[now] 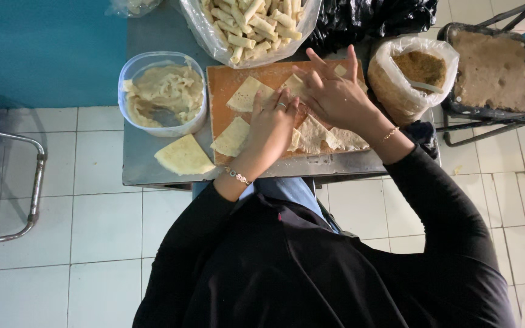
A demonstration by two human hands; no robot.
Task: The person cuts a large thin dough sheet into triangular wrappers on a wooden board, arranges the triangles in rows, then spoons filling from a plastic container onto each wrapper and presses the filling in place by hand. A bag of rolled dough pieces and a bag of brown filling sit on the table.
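Note:
My left hand (273,121) and my right hand (334,94) rest together on a pale pastry wrapper (295,85) in the middle of an orange cutting board (226,82). Fingers of both hands press on that wrapper; whether they pinch it is hard to tell. Other triangular wrappers lie around them: one at the board's upper left (245,94), one at its lower left (232,137), and a few at the lower right (329,136). A stack of wrappers (183,156) sits off the board on the metal table (138,164).
A clear tub of pale filling (165,92) with a spoon stands left of the board. A plastic bag of rolled pastries (250,24) lies behind it. A bag of brown crumbs (417,70) and a dark tray (490,67) sit right. A metal chair frame (34,176) stands left.

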